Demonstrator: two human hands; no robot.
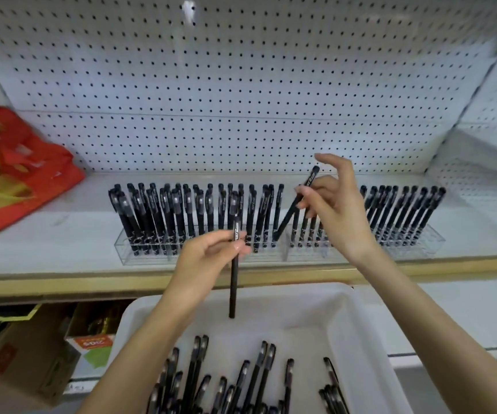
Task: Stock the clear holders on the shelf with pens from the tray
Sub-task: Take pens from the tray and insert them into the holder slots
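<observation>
Over the tray (316, 306), left hand (208, 252) pinches one pen (233, 288); right hand (334, 213) another (286, 219).

Red-and-yellow bag (29, 165) at far left, cardboard boxes (23, 369) below it, white pegboard (241, 85) behind

On my feed I see two slender, bare forearms reaching in from the bottom edge, ending in the left hand (208, 255) and right hand (338, 215), with short, plain nails.
</observation>
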